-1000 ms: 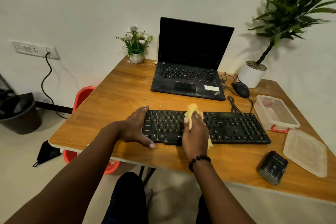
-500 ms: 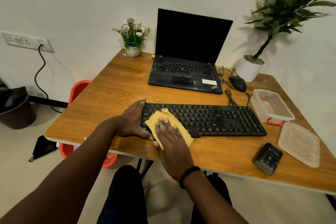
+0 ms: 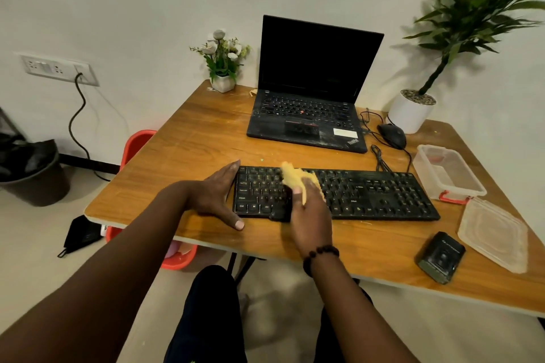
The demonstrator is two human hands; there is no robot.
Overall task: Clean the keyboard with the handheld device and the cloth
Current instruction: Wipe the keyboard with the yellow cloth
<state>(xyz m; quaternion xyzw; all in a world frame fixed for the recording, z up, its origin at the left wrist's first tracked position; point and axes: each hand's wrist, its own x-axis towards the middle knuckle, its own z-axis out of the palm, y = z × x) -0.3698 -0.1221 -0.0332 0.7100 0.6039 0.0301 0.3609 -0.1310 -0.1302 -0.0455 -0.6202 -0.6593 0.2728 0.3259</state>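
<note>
While the left hand braces the keyboard, the right hand grips the cloth.

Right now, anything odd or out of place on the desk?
Minor only. The laptop palm rest looks dusty and smudged, small crumbs dot the table, and the clear container sits open with its lid lying apart beside it. No spill or damage shows.

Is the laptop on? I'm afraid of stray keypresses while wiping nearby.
It looks off or asleep: the laptop stands open, but its screen is uniformly black. Whether it is fully powered down, cannot tell.
</note>
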